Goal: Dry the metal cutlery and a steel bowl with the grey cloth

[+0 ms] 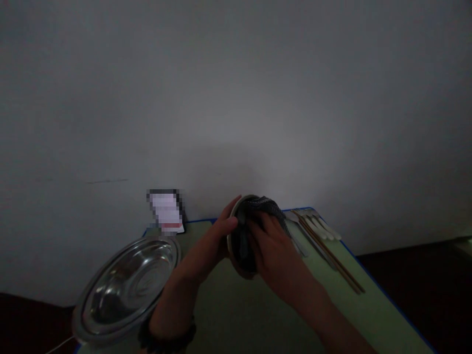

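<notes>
A round bowl [232, 246] with a pale rim is held tilted on its side above the table, its opening turned toward the right. My left hand [219, 236] is closed around its left side, with the thumb over the rim. A dark patterned cloth [263, 202] is bunched in the bowl and hangs over its upper right edge. My right hand [271, 241] presses the cloth into the bowl, its fingers reaching inside. The right fingertips are partly hidden by the cloth and the bowl's dark interior.
A large shiny metal basin [136, 280] stands at the table's left. Behind it a phone [167, 211] leans near the wall. On the right lie chopsticks [332, 255], several white-handled forks [326, 228] and other metal cutlery. The green table [236, 314] has a blue edge.
</notes>
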`<state>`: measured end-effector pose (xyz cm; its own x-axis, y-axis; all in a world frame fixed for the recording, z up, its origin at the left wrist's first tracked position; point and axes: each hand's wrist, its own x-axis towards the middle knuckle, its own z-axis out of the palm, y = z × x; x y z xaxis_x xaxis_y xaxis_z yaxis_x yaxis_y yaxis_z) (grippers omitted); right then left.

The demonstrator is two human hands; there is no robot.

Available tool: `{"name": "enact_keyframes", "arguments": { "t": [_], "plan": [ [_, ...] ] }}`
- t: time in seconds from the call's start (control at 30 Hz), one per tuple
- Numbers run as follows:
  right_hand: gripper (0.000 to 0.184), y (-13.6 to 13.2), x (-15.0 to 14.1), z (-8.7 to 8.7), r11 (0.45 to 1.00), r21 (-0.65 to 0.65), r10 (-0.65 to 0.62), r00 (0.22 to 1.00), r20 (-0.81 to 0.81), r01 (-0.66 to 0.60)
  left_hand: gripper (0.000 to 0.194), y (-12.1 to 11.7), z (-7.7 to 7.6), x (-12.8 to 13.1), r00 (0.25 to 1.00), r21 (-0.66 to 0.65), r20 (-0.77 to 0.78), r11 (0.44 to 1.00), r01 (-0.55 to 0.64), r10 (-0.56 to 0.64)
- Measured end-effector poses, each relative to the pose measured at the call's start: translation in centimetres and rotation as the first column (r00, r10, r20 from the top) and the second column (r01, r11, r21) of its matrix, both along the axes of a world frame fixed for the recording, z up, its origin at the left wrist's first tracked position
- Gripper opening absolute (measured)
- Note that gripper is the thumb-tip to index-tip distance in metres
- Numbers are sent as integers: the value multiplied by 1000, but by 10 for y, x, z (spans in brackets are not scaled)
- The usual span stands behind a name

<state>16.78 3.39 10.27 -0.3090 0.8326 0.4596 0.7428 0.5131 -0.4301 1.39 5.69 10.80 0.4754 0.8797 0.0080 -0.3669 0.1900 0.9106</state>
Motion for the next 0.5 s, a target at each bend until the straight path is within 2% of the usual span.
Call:
{"name": "enact_keyframes", "arguments": {
  "t": [0.13,0.2,0.33,0.4,0.5],
  "plan": [
    [43,-2,2,5,983,-90,147,981,-129,-159,46,2,-1,3,999,-29,29,999,-27,28],
    [45,-6,2,9,978,-101,168,974,-154,-185,48,2,3,3,996,-61,61,996,-69,72],
    [42,-16,2,16,987,-88,127,989,-74,-134,54,4,10,-6,991,-182,60,977,-108,121],
    [44,-21,4,17,983,-118,141,990,-7,-141,49,5,12,-10,988,-180,49,974,-138,150],
    [63,-23,9,17,969,-163,198,977,78,-184,40,6,13,-13,980,-138,43,972,-189,196]
  ]
}}
